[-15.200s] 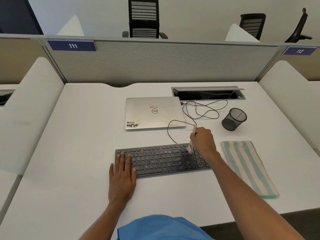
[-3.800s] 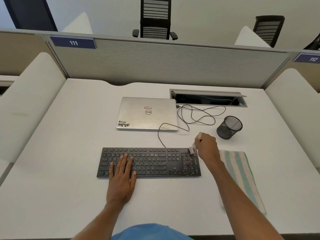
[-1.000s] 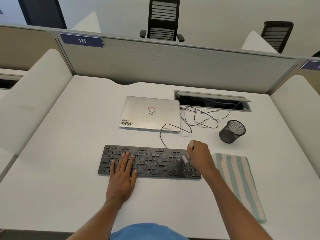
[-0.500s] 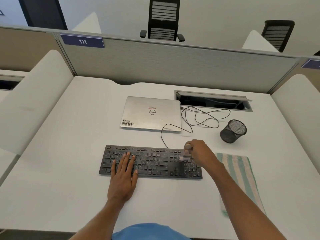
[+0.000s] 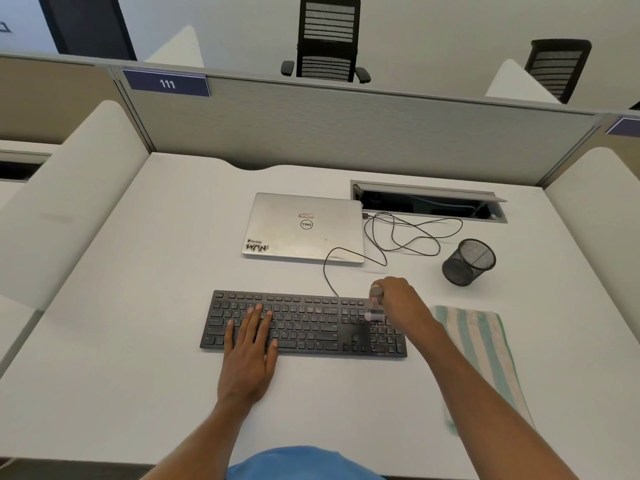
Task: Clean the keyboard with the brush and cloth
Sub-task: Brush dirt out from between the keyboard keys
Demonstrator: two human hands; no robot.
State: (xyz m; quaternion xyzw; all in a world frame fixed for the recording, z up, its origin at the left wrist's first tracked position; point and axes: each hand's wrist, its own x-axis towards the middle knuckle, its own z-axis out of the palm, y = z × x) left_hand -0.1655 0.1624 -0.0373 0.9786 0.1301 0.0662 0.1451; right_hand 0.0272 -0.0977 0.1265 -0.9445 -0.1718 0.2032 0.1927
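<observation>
Your right hand (image 5: 398, 301) has its grip wrapped round the brush (image 5: 375, 314), bristles at the right end of the keyboard (image 5: 311, 327). The keyboard's length runs left along the near edge of the tabletop (image 5: 138, 341), under your flat left hand (image 5: 247, 355).

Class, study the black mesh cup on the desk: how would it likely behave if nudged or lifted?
The mesh cup is probably light: its wire walls are see-through and nothing shows inside. Its base looks narrower than its rim, so a push near the top might tip it, and the round wall could then roll.
</observation>
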